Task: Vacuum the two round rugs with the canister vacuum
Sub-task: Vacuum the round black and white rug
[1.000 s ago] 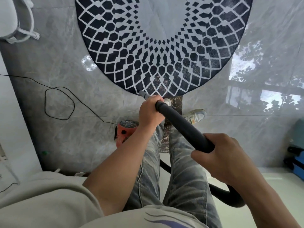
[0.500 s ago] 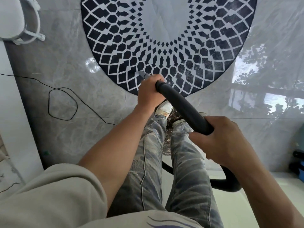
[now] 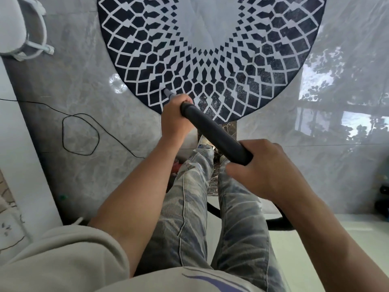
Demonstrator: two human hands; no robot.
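Observation:
A round rug (image 3: 210,60) with a dark blue and white geometric pattern lies on the grey marble floor ahead of me. I hold the vacuum's black wand (image 3: 212,131) slanted across my legs. My left hand (image 3: 175,119) grips its front end, where a thin grey tip (image 3: 168,93) pokes out over the rug's near edge. My right hand (image 3: 265,171) grips the wand's rear end, and the black hose (image 3: 275,224) curves away below it. A sliver of the red canister (image 3: 174,167) shows beside my left leg. Only one rug is in view.
A thin black cable (image 3: 80,133) loops over the floor on the left. A white chair base (image 3: 31,39) stands at the upper left beside a white wall (image 3: 19,165). A dark object (image 3: 384,197) sits at the right edge.
I have stepped toward the rug, which now lies closer. The wand's tip has moved from the floor by the rug's rim onto its near left edge. The red canister is now mostly hidden behind my leg.

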